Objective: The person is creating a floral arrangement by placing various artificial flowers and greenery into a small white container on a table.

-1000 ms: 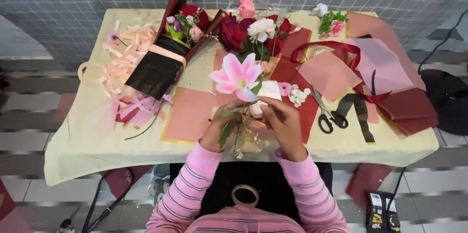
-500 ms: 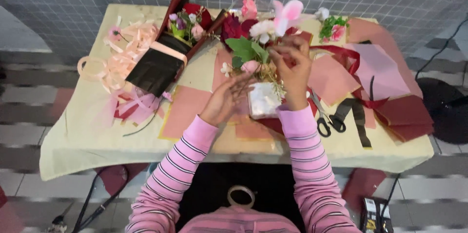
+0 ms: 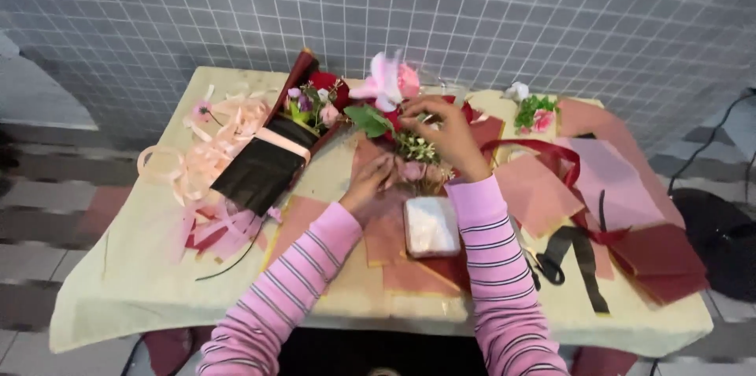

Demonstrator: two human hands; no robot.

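My right hand is closed on the stems of a flower bunch topped by a large pink lily, held low over the table's middle. My left hand touches the bunch from the left, near small pink blossoms and a green leaf. Below the hands, a white wrapped base rests on pink paper sheets. Both arms wear pink striped sleeves.
A finished bouquet in black and dark red wrap lies at the left beside peach ribbon curls. Pink and maroon papers, red ribbon, black ribbon and scissors cover the right. The cream-clothed table stands against a tiled wall.
The flower bunch has gone from upright near my chest to low and farther out over the table, lily pointing toward the wall. Both hands reached forward with it.
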